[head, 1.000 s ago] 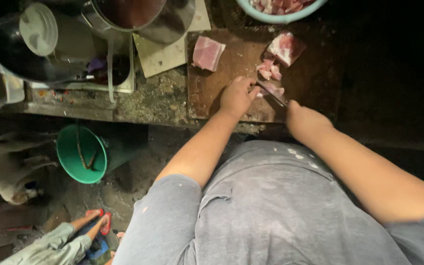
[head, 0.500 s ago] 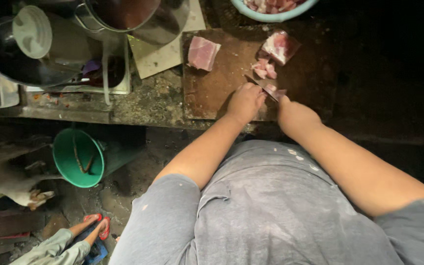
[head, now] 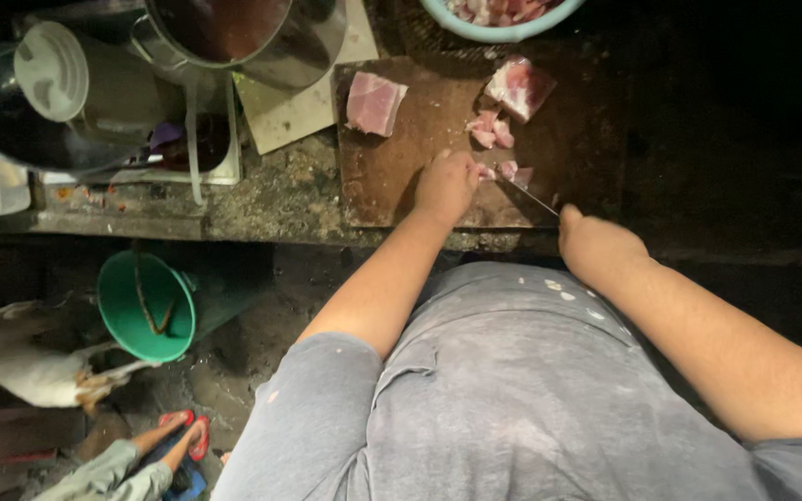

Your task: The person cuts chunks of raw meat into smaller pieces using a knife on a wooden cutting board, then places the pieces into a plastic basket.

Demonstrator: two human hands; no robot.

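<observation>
On a dark wooden cutting board lie raw pink meat pieces: a slab at the far left, a larger chunk at the far right, small cubes between them. My left hand presses down on a small piece of meat near the board's front. My right hand grips a knife whose blade points toward that piece.
A light blue bowl of cut meat stands behind the board. Metal pots, a lidded container and a dark pan crowd the counter's left. Below are a green bucket, a pale animal and another person's sandalled feet.
My right hand has drawn back toward me and to the right with the knife. My left hand stays on the meat. The camera has shifted slightly.
</observation>
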